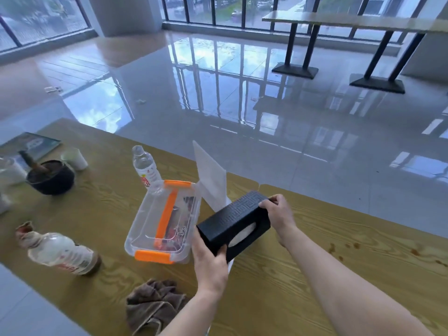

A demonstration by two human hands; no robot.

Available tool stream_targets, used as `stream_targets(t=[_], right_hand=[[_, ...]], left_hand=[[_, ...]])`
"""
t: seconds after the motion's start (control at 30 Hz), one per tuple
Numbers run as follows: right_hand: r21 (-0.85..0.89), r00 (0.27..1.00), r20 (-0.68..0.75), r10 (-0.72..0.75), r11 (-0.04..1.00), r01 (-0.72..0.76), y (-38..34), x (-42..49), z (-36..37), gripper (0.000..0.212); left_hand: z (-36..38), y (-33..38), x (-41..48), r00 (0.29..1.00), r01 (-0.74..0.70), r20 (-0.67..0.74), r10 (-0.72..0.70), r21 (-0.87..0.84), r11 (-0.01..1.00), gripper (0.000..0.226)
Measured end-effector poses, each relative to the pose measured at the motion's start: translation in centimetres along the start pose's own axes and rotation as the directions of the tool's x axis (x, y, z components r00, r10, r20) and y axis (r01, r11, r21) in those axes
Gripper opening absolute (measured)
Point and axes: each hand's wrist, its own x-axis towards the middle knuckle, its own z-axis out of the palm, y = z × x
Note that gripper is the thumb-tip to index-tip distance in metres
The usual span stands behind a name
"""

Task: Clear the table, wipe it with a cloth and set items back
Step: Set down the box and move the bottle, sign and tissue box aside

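A black patterned tissue box (234, 219) is held above the wooden table (351, 258), tilted, its oval opening facing me. My left hand (209, 265) grips its near end and my right hand (278, 214) grips its far end. A brown cloth (155, 304) lies crumpled at the table's near edge, left of my left forearm. Right of the box, brown stains (349, 248) spot the tabletop.
A clear bin with orange latches (164, 221) stands left of the box, a white sheet (212, 175) upright behind it. A water bottle (145, 168), a lying bottle (60, 253), a dark bowl (51, 178), a white cup (75, 158) and a book (31, 144) sit farther left.
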Motion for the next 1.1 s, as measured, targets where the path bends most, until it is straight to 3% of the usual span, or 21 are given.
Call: stream_targets(t=[0.27, 0.4, 0.57, 0.7, 0.87, 1.1], right_hand=[[0.110, 1.000, 0.013, -0.010, 0.994, 0.008, -0.1, 3.1, 2.8, 0.016], [0.197, 0.999, 0.030, -0.040, 0.980, 0.034, -0.2, 4.0, 3.9, 0.016], [0.271, 0.996, 0.081, -0.023, 0.963, 0.001, -0.1, 5.1, 4.3, 0.021], [0.289, 0.996, 0.087, -0.021, 0.957, -0.006, 0.2, 5.5, 4.3, 0.021], [0.222, 0.996, 0.077, -0.043, 0.975, 0.025, 0.1, 5.4, 4.3, 0.020], [0.000, 0.994, 0.053, -0.091, 0.996, 0.092, -0.3, 4.4, 4.0, 0.033]], left_hand=[[2.0, 0.5, 0.7, 0.995, 0.057, -0.088, -0.052, 0.056, 0.997, 0.086], [2.5, -0.8, 1.4, 0.996, 0.077, -0.051, -0.072, 0.106, 0.991, 0.080], [2.2, -1.0, 2.6, 0.996, 0.015, -0.091, -0.004, 0.118, 0.993, 0.082], [2.4, -0.9, 2.9, 0.989, 0.046, -0.142, -0.033, 0.091, 0.995, 0.081], [2.1, -1.2, 2.8, 0.991, 0.058, -0.126, -0.049, 0.068, 0.996, 0.083], [0.6, -1.3, 2.1, 0.996, 0.072, 0.037, -0.076, 0.115, 0.991, 0.085]])
